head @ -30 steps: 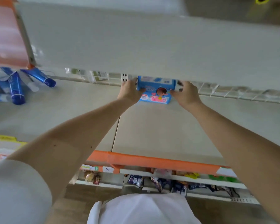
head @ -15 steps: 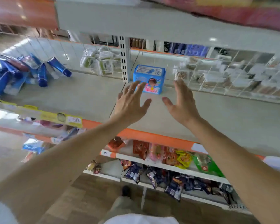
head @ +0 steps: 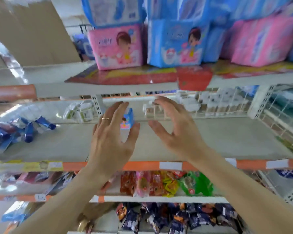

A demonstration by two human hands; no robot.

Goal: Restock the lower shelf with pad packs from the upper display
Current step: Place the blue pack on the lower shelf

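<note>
One small blue pad pack is standing at the back of the lower shelf, near the middle of its rear edge and close to the wire backing, so the person seems to be between two trips: one pack is placed and the next is not yet taken. The remaining stock is sitting on the upper display, where a pink pad pack and a large blue pad pack are standing side by side near its front edge.

The left hand is hanging in the air above the lower shelf, palm turned away, fingers spread and almost straight, gripping nothing; it is partly covering the small pack in the view, and it appears to be apart from it. The right hand is beside it, also empty, with fingers loosely bent and open.

The next move probably calls for lifting both hands to the upper display and taking one pack from its front edge, squeezing gently because the packs look soft.
</note>
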